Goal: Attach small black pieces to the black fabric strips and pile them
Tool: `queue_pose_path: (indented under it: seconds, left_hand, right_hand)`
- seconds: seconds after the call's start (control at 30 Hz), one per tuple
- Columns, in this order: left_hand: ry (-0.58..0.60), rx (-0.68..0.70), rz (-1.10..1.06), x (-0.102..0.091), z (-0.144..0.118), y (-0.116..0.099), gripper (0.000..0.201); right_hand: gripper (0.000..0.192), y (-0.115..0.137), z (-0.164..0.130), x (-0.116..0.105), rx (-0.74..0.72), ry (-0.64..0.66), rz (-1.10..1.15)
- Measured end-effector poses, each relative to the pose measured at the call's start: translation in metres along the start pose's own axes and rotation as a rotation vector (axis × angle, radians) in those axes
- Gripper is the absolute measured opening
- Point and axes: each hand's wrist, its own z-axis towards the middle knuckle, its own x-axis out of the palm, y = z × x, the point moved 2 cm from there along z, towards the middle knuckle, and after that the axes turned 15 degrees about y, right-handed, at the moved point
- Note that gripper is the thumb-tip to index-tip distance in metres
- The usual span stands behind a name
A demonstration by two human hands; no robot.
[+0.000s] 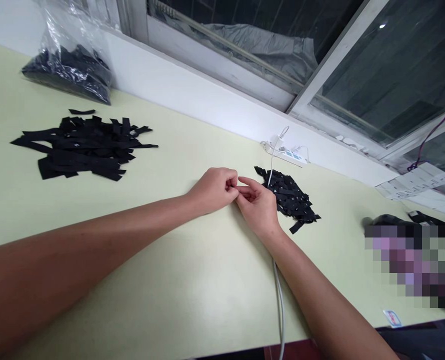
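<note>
My left hand is closed, its thumb and fingertips pinched together over the middle of the table. Against it, fingertip to fingertip, is my right hand, thumb and forefinger pinched and the other fingers loosely bent. A small dark piece shows between the fingertips; most of it is hidden, so I cannot make out its kind. Just beyond my right hand lies a pile of short black strips, some with small light spots. Farther off to the left is a larger heap of longer black strips, with one single strip behind it.
A clear plastic bag of black pieces stands at the back left against the white ledge. A power strip sits by the ledge, and a white cable runs under my right arm. Blurred-out items and a small label lie right.
</note>
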Motion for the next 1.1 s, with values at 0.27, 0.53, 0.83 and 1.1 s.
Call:
queue_pose_path:
  seconds: [0.27,0.53,0.83,1.1]
  left_hand:
    - [0.017,-0.006,0.006,-0.002,0.001,-0.002,0.009]
    - [0.007,-0.01,-0.002,-0.002,0.002,-0.001,0.011]
    - [-0.039,0.001,0.014,-0.005,0.002,-0.002,0.014]
    - [-0.019,-0.029,0.039,-0.003,0.002,0.001,0.013]
  right_hand:
    - [0.045,0.003,-0.001,0.001,0.036,0.003,0.025]
    - [0.048,0.004,0.0,0.001,0.039,0.002,0.03]
    - [0.051,0.002,0.0,0.002,0.045,0.014,0.081]
    - [0.04,-0.008,0.008,-0.001,0.095,0.033,0.236]
